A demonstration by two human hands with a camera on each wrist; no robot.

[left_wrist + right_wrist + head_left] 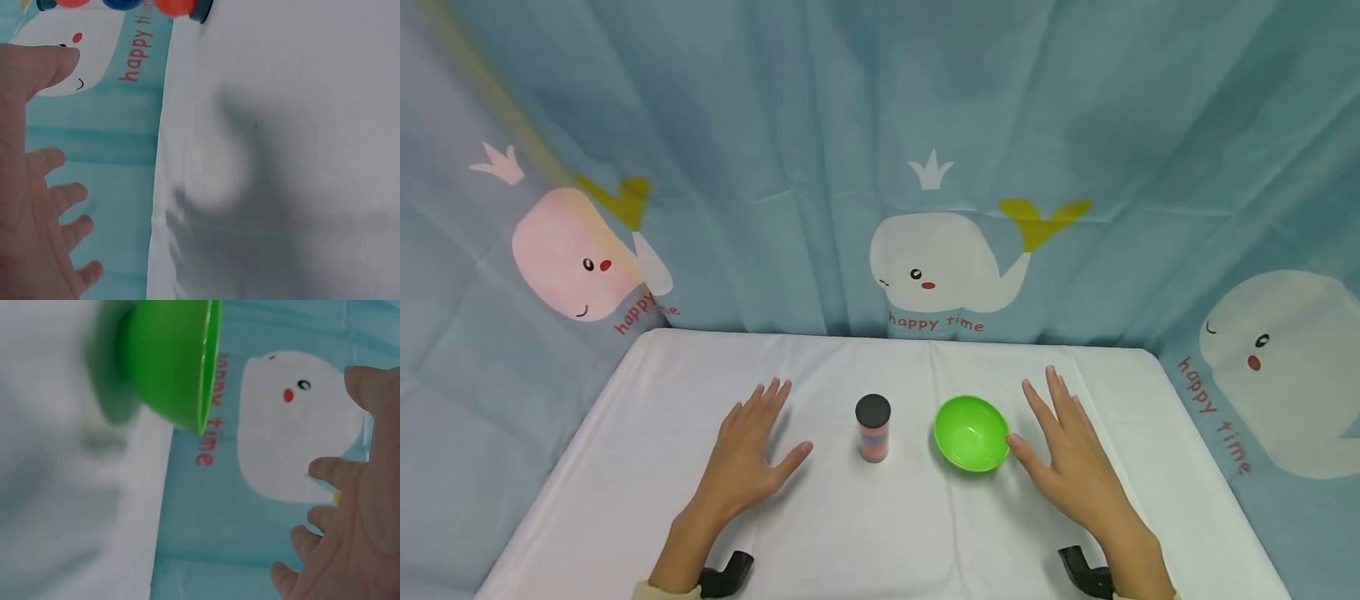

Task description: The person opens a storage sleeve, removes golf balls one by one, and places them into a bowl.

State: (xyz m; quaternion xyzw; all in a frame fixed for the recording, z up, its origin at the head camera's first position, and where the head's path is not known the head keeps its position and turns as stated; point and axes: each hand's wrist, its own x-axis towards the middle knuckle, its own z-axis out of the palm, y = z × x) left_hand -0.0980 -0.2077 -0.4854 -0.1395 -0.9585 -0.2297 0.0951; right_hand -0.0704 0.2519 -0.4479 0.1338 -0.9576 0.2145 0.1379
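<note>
A bright green bowl (972,435) stands upright on the white table, and nothing shows inside it. To its left is a clear canister (873,435) with a black lid, holding orange and blue balls; part of it also shows at the top of the left wrist view, where the balls (176,5) are plain. My left hand (748,454) hovers left of the canister, fingers spread and holding nothing. On the other side my right hand (1067,458) hangs with spread fingers, its thumb tip overlapping the bowl's right rim in the head view. The right wrist view shows the bowl (169,359) apart from the fingers.
A white cloth covers the table (850,533). Blue curtains with whale prints (947,262) rise behind it and along both sides. A black wrist mount (727,575) sits at the left wrist, another black mount (1086,573) at the right.
</note>
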